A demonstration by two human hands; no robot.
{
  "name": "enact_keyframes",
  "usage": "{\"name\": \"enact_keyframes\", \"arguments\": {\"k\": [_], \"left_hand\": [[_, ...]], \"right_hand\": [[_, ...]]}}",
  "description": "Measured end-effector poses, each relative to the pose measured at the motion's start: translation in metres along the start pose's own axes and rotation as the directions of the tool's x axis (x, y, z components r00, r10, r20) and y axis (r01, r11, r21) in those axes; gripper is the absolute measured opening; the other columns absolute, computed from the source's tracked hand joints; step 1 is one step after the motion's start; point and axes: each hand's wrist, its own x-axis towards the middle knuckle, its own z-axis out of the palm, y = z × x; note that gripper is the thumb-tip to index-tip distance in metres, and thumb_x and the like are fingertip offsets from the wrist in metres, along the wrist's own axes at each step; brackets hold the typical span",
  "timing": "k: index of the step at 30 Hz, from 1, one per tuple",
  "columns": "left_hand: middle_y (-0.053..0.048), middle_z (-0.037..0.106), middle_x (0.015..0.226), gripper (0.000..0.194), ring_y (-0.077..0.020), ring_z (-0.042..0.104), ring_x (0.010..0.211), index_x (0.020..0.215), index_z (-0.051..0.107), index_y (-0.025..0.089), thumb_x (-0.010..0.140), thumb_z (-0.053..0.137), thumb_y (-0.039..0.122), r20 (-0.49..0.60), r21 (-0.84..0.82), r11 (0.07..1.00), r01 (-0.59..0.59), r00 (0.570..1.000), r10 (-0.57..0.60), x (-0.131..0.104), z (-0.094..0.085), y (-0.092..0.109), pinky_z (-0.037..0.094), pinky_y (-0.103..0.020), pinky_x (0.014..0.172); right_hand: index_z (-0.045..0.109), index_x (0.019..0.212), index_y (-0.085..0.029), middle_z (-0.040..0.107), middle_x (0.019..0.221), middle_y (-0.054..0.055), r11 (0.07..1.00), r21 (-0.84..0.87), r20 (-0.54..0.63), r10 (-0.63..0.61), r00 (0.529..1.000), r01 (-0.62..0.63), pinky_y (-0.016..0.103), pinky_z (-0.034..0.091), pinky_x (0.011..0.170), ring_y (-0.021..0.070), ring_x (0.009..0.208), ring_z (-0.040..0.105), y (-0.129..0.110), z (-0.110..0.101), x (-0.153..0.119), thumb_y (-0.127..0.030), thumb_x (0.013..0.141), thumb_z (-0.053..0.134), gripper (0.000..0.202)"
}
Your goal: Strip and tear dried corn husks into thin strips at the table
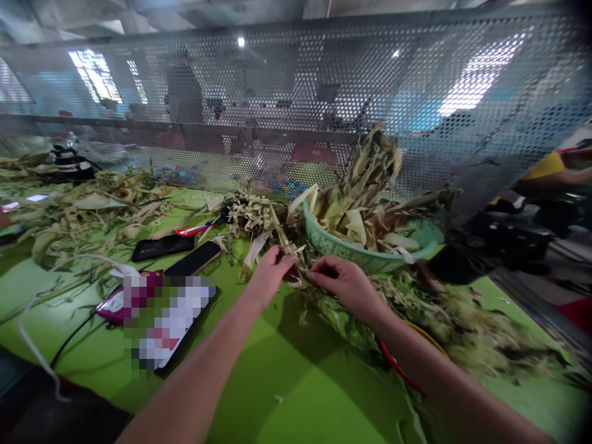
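Note:
My left hand (269,274) is closed, its thumb and fingers pinching a pale strip of corn husk (292,249). Close beside it on the right, my right hand (345,283) is also closed, thumb and forefinger pinched at the greenish end of the husk. The exact grip between the fingertips is small and partly hidden. Behind my right hand stands a green plastic basket (356,251) heaped with corn husks (356,191). Dry plant scraps (256,216) lie just beyond my left hand.
Left on the green table (259,382) are dark phones (192,259), a lit phone (173,324), a purple device (123,299) with cables and a red cutter (194,231). Husk scraps and corn silk (485,330) lie right. A perforated metal screen (277,80) closes the back.

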Motion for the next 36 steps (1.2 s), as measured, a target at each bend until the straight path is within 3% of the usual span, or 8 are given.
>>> {"name": "enact_keyframes", "arguments": {"k": [6,11,17,23,29,36], "left_hand": [[-0.001,0.059,0.078,0.023,-0.0114,0.058,0.059,0.088,0.054,0.016,0.077,0.066,0.033,0.023,-0.002,1.0,0.016,1.0,-0.016,0.001,-0.003,-0.001,0.053,-0.029,0.062],[-0.005,0.063,0.091,0.038,-0.0125,0.06,0.069,0.102,0.056,0.015,0.073,0.071,0.035,0.117,-0.029,0.997,0.076,0.991,-0.072,-0.003,-0.002,-0.001,0.053,-0.03,0.069],[-0.006,0.065,0.093,0.045,-0.0139,0.062,0.075,0.106,0.056,0.014,0.068,0.076,0.027,0.18,-0.097,0.992,0.078,0.982,-0.059,-0.002,-0.003,0.0,0.053,-0.03,0.073],[-0.006,0.067,0.092,0.046,-0.0146,0.063,0.078,0.106,0.058,0.014,0.065,0.078,0.023,0.126,-0.149,0.985,0.087,0.99,-0.068,0.002,-0.009,0.004,0.052,-0.032,0.079],[-0.005,0.067,0.087,0.045,-0.0136,0.063,0.076,0.103,0.058,0.013,0.065,0.078,0.021,0.145,-0.198,0.974,0.107,0.986,-0.079,0.001,-0.008,0.003,0.052,-0.031,0.078],[-0.006,0.067,0.094,0.039,-0.0166,0.062,0.088,0.099,0.061,0.014,0.063,0.077,0.017,0.189,-0.008,1.0,0.006,0.982,-0.005,0.003,-0.013,0.005,0.047,-0.035,0.09]], "right_hand": [[0.059,0.074,-0.018,0.057,0.068,-0.001,0.997,0.082,0.037,-0.001,0.999,-0.002,0.025,0.039,0.062,0.0134,0.065,0.05,-0.003,0.002,-0.001,-0.038,0.077,0.064,0.021],[0.059,0.074,-0.018,0.055,0.067,-0.002,0.991,0.126,-0.009,0.04,0.999,-0.038,0.025,0.038,0.06,0.0124,0.062,0.048,-0.004,0.001,-0.002,-0.039,0.073,0.068,0.023],[0.06,0.075,-0.017,0.054,0.065,-0.002,0.946,0.295,0.072,0.121,0.99,-0.137,0.024,0.036,0.057,0.0108,0.058,0.045,0.001,-0.002,0.0,-0.04,0.074,0.067,0.025],[0.061,0.078,-0.018,0.056,0.069,-0.002,0.977,0.199,0.008,0.073,0.997,-0.073,0.024,0.038,0.061,0.0116,0.063,0.048,-0.003,-0.008,0.002,-0.041,0.074,0.067,0.025],[0.063,0.076,-0.018,0.061,0.07,-0.001,0.993,0.095,0.14,0.052,0.989,-0.066,0.026,0.041,0.064,0.0145,0.067,0.053,-0.007,-0.003,-0.001,-0.039,0.072,0.067,0.022],[0.058,0.077,-0.018,0.056,0.069,-0.001,1.0,-0.018,-0.016,-0.016,1.0,0.015,0.025,0.04,0.06,0.0138,0.065,0.049,-0.006,-0.006,-0.001,-0.037,0.079,0.06,0.019]]}}
